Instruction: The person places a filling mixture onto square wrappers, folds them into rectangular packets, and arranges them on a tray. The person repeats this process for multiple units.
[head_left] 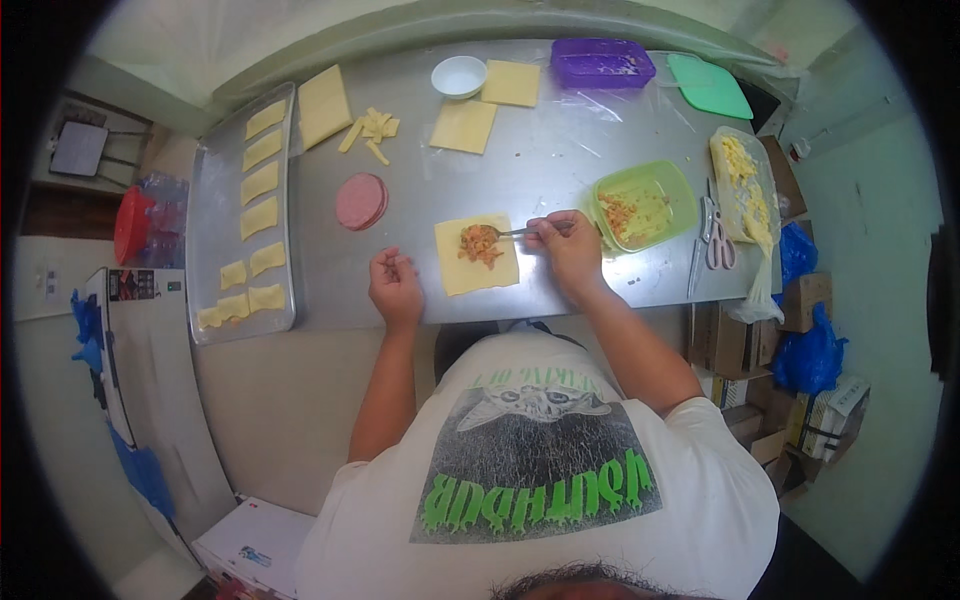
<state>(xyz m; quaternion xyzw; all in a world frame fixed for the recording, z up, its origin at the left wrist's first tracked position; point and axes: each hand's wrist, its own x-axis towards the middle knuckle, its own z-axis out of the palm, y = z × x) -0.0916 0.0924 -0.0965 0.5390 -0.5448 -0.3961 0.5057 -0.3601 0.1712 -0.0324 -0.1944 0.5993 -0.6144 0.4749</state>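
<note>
My right hand grips a metal spoon by its handle. The spoon's bowl rests in a mound of orange-brown chopped filling on a square pastry sheet, which lies flat near the table's front edge. To the left of that sheet, apart from it, my left hand has its fingers curled in, with nothing visible in them. A stack of round pink meat slices lies just beyond the left hand. Right of the right hand stands a green plastic tub with more filling inside.
At the left a metal tray bears several pastry pieces. Toward the back lie pastry sheets, dough strips, a white bowl, a purple container and a green lid. Scissors and a bag of yellow pieces are at the right.
</note>
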